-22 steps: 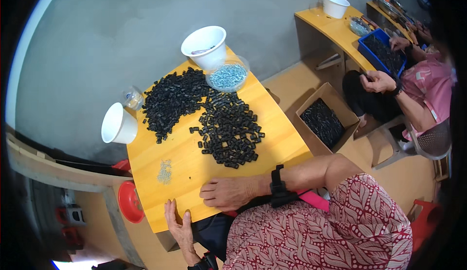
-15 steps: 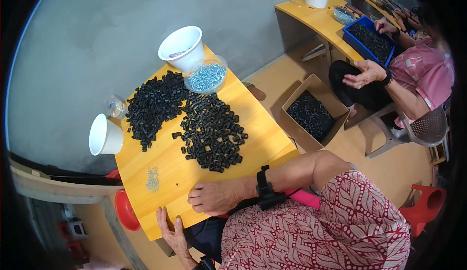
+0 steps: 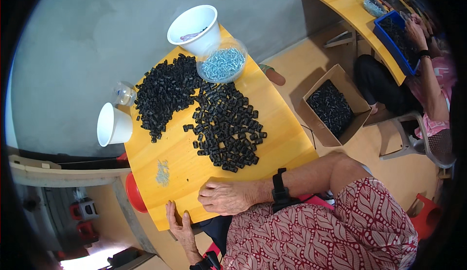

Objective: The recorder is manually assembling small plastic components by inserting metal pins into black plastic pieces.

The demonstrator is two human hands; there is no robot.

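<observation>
My left hand (image 3: pixel 181 225) is open at the near left edge of the yellow table (image 3: pixel 170 204), fingers stretched and apart over its top. Beside it, my right hand (image 3: pixel 226 196) rests palm down near the front edge with its fingers curled under. Whatever those fingers may hold is hidden. Beyond the right hand is a spread of small black plastic pieces (image 3: pixel 228 129), joined to a denser heap of black pieces (image 3: pixel 165 92) farther left. A little group of small pale screws or pins (image 3: pixel 162 172) lies on the table's left part.
At the back stand a white tub (image 3: pixel 194 31) and a clear bowl of silvery screws (image 3: pixel 223 64). A white cup (image 3: pixel 114 125) and a clear cup (image 3: pixel 124 94) line the left edge. Rightward are a cardboard box (image 3: pixel 360 121) of black pieces and a person (image 3: pixel 438 87) beside a blue tray (image 3: pixel 412 68).
My view has shifted, so the table appears slightly higher and farther right. Both my hands keep their places on it. The person at the right has brought their hands together above the blue tray.
</observation>
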